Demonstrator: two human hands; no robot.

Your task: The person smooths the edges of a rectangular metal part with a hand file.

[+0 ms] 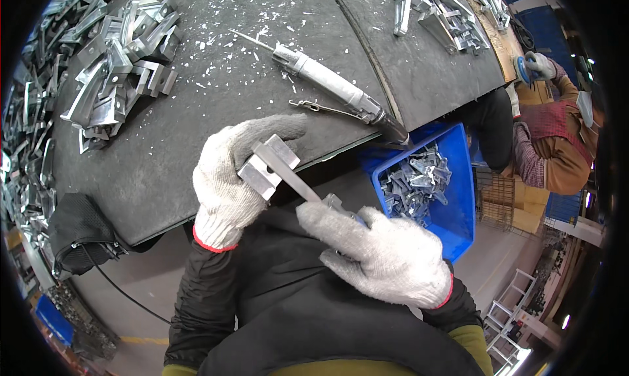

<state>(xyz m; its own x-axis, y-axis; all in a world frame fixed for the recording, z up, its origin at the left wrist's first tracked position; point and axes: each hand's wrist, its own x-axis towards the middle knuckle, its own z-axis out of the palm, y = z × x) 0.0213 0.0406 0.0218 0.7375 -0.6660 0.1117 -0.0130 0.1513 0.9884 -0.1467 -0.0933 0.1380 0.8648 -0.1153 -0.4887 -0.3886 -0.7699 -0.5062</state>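
One white-knit-gloved left hand [226, 179] in the head view cradled the holed, block-shaped end of a silver metal part [259, 181] at the near edge of a dark, flat tabletop [157, 153]. The part's flat, narrow strip [289, 173] ran to the white-gloved right hand [396, 258], its fingers bent closely around the far end. A silver, cylindrical, thin-tipped hand tool [324, 76] lay beyond; a blue plastic bin [463, 202] of silver castings [419, 179] stood rightward.
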